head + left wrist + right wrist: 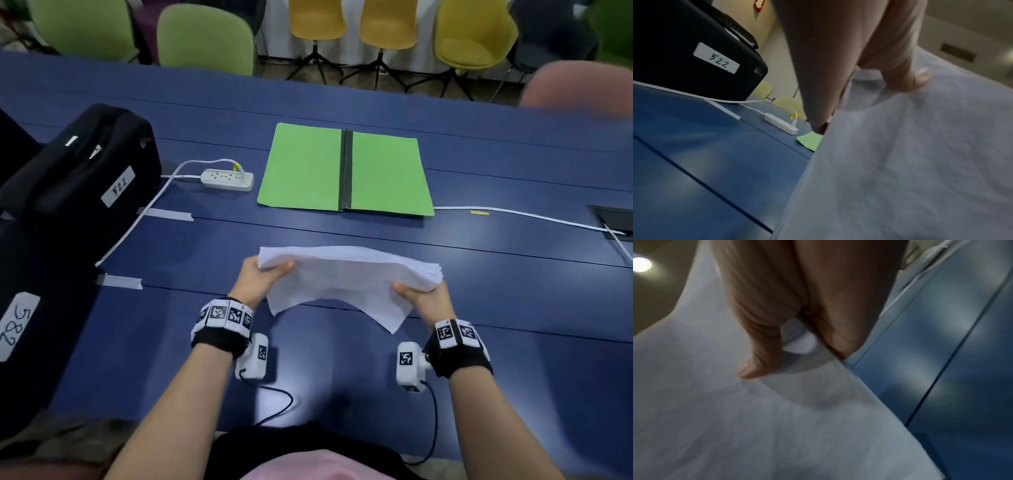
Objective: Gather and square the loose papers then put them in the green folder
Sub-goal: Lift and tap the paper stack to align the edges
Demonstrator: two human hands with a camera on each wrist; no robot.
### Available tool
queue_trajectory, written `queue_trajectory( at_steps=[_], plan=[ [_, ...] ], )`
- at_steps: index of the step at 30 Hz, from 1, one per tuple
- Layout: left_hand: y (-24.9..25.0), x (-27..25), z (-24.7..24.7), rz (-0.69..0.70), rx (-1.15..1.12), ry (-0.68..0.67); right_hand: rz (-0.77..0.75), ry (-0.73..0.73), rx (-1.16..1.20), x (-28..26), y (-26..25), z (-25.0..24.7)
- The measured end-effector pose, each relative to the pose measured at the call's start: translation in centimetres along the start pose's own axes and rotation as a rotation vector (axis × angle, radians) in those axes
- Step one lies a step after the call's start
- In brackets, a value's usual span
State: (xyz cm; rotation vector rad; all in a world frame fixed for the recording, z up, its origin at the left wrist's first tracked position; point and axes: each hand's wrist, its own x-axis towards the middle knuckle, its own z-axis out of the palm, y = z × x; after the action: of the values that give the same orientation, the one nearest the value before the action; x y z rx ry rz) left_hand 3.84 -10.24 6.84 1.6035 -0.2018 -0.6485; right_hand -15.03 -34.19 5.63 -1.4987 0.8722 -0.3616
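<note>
A stack of white papers is held off the blue table, sagging toward me at its near edge. My left hand grips the stack's left end, thumb on top. My right hand grips its right end the same way. In the left wrist view the thumb presses on the papers and the fingers run under their edge. The right wrist view shows the thumb on the papers too. The green folder lies open and flat beyond the stack, a black spine down its middle; one corner of the folder shows past my fingers.
A white power strip with its cable lies left of the folder. Two black cases labelled 522 and 582 stand at the left. A white cable runs right toward a floor-box hatch. Chairs line the far side.
</note>
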Motion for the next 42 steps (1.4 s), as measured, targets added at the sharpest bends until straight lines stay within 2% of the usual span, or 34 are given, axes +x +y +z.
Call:
queue_trajectory(
  at_steps=[2,5,9,12,14,17,20,22,24,26,28,29,31,36,38,42],
  plan=[
    [0.1,-0.2,0.5,0.016,0.041,0.008,0.000,-0.003,0.002,-0.1,-0.1,-0.2],
    [1.1,-0.3,0.9,0.051,0.073,0.121,-0.091,-0.020,-0.069,0.1,-2.0,-0.8],
    [3.1,0.2,1.1,0.129,0.128,0.194,-0.234,-0.004,-0.406,1.2,-5.6,-1.6],
    [5.4,0.5,2.1,0.200,0.282,0.101,-0.313,-0.131,-0.886,0.9,-7.7,0.2],
    [7.0,0.4,3.5,0.261,0.400,0.014,-0.375,-0.172,-0.963,0.3,-8.6,2.6],
    [8.6,0.4,4.0,0.310,0.404,-0.014,-0.374,-0.118,-0.780,0.2,-8.9,4.2],
    [9.0,0.7,1.7,0.263,0.424,-0.078,-0.267,-0.124,-0.470,0.5,-8.8,2.9],
    [8.8,0.7,0.0,0.242,0.417,-0.100,-0.256,-0.129,-0.269,0.6,-8.8,1.7],
    [8.9,0.2,-0.9,0.250,0.289,-0.049,-0.277,-0.139,-0.153,0.2,-9.1,1.0],
    [9.3,-0.1,-0.8,0.264,0.044,0.014,-0.308,-0.128,-0.034,0.0,-9.4,1.1],
    [9.6,-0.3,-0.1,0.287,-0.239,-0.032,-0.323,-0.088,0.044,-0.2,-9.3,1.4],
    [9.6,-0.4,0.3,0.302,-0.299,-0.060,-0.318,-0.076,0.065,-0.2,-9.0,1.7],
    [9.0,-0.6,0.9,0.328,-0.209,-0.077,-0.272,-0.110,0.080,-0.5,-8.0,2.3],
    [6.8,-1.0,2.6,0.224,0.089,-0.181,-0.200,-0.193,0.131,-1.7,-6.8,3.1],
    [6.9,-1.2,2.8,0.202,0.051,-0.144,-0.221,-0.183,0.166,-2.0,-7.4,3.0],
    [7.6,-1.9,4.2,0.275,-0.087,-0.023,-0.287,-0.111,0.245,-2.1,-9.1,3.3]
  ],
)
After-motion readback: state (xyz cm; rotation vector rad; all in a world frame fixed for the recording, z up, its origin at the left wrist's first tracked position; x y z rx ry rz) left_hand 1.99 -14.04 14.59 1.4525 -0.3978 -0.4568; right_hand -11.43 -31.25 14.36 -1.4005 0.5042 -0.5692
